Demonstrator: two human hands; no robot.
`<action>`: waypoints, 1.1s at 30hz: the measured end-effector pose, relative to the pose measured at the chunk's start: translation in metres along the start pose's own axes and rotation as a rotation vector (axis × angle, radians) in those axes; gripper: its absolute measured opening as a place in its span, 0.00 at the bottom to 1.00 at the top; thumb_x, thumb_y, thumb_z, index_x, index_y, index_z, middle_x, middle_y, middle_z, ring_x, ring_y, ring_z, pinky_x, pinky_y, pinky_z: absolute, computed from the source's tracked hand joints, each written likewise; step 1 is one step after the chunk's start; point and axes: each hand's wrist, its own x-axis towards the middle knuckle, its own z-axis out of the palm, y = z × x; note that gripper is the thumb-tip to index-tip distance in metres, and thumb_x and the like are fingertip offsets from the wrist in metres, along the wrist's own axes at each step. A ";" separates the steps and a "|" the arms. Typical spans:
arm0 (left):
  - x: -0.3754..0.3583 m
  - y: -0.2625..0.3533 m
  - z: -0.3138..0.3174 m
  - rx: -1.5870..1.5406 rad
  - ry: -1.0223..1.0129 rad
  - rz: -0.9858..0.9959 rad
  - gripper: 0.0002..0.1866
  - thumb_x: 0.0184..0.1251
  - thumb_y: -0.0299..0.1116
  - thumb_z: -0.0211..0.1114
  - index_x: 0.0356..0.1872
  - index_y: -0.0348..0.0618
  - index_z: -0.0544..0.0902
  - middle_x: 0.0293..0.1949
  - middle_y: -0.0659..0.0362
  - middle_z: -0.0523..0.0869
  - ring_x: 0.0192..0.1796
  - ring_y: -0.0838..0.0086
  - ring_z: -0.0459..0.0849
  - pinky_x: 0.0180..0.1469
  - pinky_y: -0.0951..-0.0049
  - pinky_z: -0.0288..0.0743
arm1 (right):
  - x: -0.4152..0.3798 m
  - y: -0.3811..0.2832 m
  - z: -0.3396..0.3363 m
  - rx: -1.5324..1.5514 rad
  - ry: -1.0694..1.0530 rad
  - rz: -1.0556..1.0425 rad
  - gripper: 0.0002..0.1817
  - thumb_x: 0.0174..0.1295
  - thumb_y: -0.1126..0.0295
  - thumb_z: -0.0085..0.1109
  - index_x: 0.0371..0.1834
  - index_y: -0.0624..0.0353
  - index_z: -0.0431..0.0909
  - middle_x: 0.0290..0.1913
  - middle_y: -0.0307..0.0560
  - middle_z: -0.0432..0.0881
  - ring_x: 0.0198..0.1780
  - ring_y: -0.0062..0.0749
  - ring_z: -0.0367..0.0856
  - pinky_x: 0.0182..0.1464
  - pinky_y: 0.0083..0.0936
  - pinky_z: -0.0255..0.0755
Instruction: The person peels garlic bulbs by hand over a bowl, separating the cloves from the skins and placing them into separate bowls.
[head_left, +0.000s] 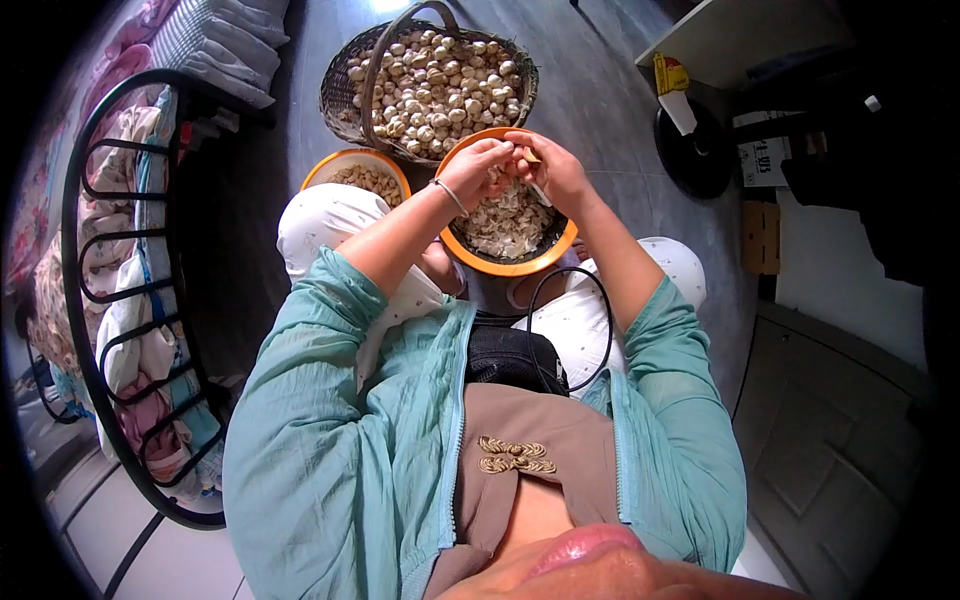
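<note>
Both hands meet over the far part of an orange-rimmed basin (508,268) that holds a heap of papery garlic skins (505,228). My left hand (478,172), with a bracelet at the wrist, is closed in a pinch; what its fingers hold is hidden. Opposite it, my right hand (556,172) is closed around a small tan-brown piece (532,156), too small to name surely. Something thin and whitish shows just below the right fingers. Beyond the hands stands a wicker basket (330,105) full of garlic bulbs (440,85).
A smaller orange-rimmed bowl (322,168) of peeled garlic cloves (368,182) stands left of the basin, beside my knee. At left is a black metal bed frame (75,240) with bedding. A white table (740,45) and a round black base (690,150) are at right.
</note>
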 end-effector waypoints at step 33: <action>0.001 0.003 0.005 0.628 0.058 0.142 0.13 0.68 0.41 0.54 0.35 0.40 0.73 0.21 0.67 0.72 0.18 0.85 0.67 0.17 0.84 0.59 | -0.003 0.002 0.001 -0.522 0.076 -0.042 0.05 0.65 0.71 0.49 0.40 0.60 0.67 0.27 0.36 0.74 0.23 0.12 0.69 0.25 0.10 0.64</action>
